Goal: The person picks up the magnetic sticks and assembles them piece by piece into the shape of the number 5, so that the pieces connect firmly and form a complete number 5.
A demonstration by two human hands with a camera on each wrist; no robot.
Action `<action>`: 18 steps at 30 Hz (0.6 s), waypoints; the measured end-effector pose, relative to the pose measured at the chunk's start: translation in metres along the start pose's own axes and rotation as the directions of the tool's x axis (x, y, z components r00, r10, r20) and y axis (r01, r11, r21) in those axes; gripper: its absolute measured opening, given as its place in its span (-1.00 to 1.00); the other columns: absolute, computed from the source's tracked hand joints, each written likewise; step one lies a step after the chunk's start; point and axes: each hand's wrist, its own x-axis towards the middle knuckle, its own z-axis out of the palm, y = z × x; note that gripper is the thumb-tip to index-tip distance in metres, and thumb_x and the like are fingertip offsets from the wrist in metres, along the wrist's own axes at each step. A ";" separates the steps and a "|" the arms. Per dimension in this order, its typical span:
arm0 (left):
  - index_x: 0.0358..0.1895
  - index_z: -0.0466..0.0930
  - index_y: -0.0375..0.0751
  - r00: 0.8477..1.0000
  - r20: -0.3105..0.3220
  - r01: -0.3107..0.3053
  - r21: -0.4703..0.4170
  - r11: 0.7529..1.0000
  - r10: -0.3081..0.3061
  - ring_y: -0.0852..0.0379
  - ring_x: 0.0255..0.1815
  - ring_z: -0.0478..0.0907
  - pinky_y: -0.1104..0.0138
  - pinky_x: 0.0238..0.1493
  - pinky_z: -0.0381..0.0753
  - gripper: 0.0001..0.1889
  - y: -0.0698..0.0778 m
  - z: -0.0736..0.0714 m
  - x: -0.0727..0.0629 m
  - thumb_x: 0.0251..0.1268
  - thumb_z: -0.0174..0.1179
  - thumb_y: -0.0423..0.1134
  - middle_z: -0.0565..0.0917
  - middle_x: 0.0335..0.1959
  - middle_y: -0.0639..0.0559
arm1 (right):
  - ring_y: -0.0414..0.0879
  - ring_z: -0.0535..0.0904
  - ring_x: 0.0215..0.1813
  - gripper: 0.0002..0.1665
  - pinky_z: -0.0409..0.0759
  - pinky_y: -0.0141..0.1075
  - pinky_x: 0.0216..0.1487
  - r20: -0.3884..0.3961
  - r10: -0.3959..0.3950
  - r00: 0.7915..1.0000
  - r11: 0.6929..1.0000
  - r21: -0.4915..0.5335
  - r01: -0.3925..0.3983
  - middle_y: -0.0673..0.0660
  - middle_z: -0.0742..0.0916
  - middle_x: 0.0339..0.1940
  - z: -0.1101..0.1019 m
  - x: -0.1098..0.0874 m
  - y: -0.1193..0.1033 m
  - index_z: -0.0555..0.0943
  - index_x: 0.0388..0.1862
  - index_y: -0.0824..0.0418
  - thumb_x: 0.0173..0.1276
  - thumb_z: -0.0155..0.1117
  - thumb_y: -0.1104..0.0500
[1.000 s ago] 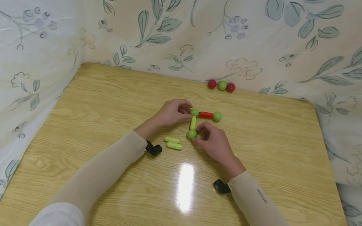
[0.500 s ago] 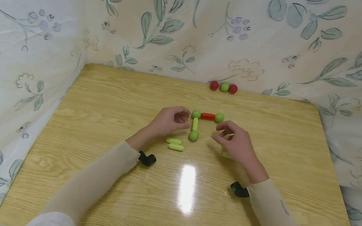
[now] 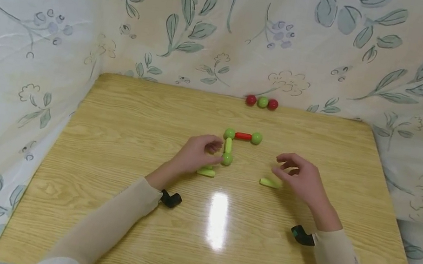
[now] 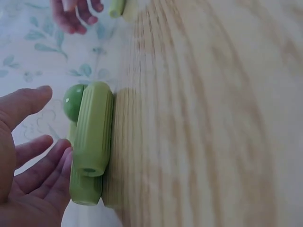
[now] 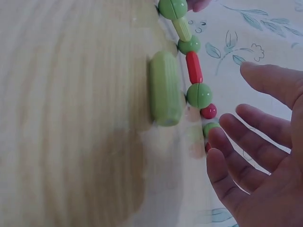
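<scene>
An L-shaped piece lies mid-table: a red rod (image 3: 243, 136) joins two green balls, and a light green rod (image 3: 228, 146) runs from the left ball down to another green ball (image 3: 226, 159). My left hand (image 3: 196, 154) hovers left of that lower ball, over a pair of loose light green rods (image 4: 93, 130), partly hiding them in the head view. Its fingertips are close beside them; contact is unclear. Thumb and fingers stand apart. My right hand (image 3: 300, 177) is raised with fingers spread, holding nothing, beside a single loose light green rod (image 5: 164, 89).
At the far edge of the wooden table (image 3: 148, 102) sit a red ball (image 3: 251, 100), a green ball (image 3: 263, 102) and another red ball (image 3: 273, 104) in a row. A leaf-patterned cloth (image 3: 198, 16) hangs behind and at both sides.
My right hand has left the lower green ball and moved right, past the single light green rod. My left hand has come away from the upper left ball toward the loose rods.
</scene>
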 end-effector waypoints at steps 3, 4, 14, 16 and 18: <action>0.27 0.66 -0.40 1.000 -0.003 -0.011 -0.003 1.000 0.011 0.04 0.06 0.68 0.27 0.17 0.68 -0.47 -0.001 0.000 -0.001 0.34 0.58 -0.21 0.75 0.07 -0.13 | 0.07 0.69 0.09 -0.53 0.63 -0.36 0.03 0.011 0.000 1.000 1.000 -0.016 0.000 0.23 0.77 0.17 0.001 -0.004 0.003 0.70 0.27 0.28 0.53 0.52 0.06; 0.27 0.67 -0.40 1.000 -0.002 -0.014 -0.003 1.000 0.014 0.04 0.06 0.68 0.27 0.16 0.68 -0.47 -0.001 0.001 -0.001 0.34 0.58 -0.21 0.75 0.06 -0.13 | 0.07 0.69 0.08 -0.53 0.64 -0.34 0.03 0.011 0.001 1.000 1.000 -0.024 -0.001 0.23 0.78 0.16 0.001 -0.007 0.005 0.71 0.27 0.27 0.52 0.53 0.07; 0.16 0.71 -0.34 1.000 -0.008 0.000 -0.004 1.000 0.000 0.06 0.00 0.69 0.28 0.10 0.69 -0.57 -0.001 0.012 0.000 0.32 0.59 -0.25 0.76 -0.04 -0.06 | 0.09 0.71 0.08 -0.56 0.69 0.01 0.12 0.020 -0.010 1.000 1.000 -0.023 0.011 0.20 0.79 0.08 0.003 -0.022 0.012 0.73 0.26 0.25 0.49 0.56 0.13; 0.13 0.72 -0.31 1.000 -0.008 0.001 0.007 1.000 0.000 0.08 -0.01 0.69 0.29 0.09 0.69 -0.60 -0.002 0.013 0.000 0.32 0.59 -0.25 0.76 -0.06 -0.03 | 0.09 0.71 0.08 -0.57 0.69 0.06 0.13 0.017 -0.017 1.000 1.000 -0.012 0.017 0.21 0.79 0.09 0.004 -0.022 0.013 0.73 0.25 0.26 0.49 0.56 0.14; 0.11 0.73 -0.29 1.000 -0.009 0.005 0.024 1.000 -0.004 0.10 -0.03 0.68 0.30 0.07 0.69 -0.62 -0.002 0.014 0.001 0.32 0.60 -0.24 0.76 -0.08 0.00 | 0.09 0.71 0.07 -0.57 0.69 0.08 0.12 0.011 -0.022 1.000 1.000 -0.010 0.022 0.21 0.80 0.08 0.005 -0.022 0.013 0.73 0.24 0.27 0.48 0.56 0.16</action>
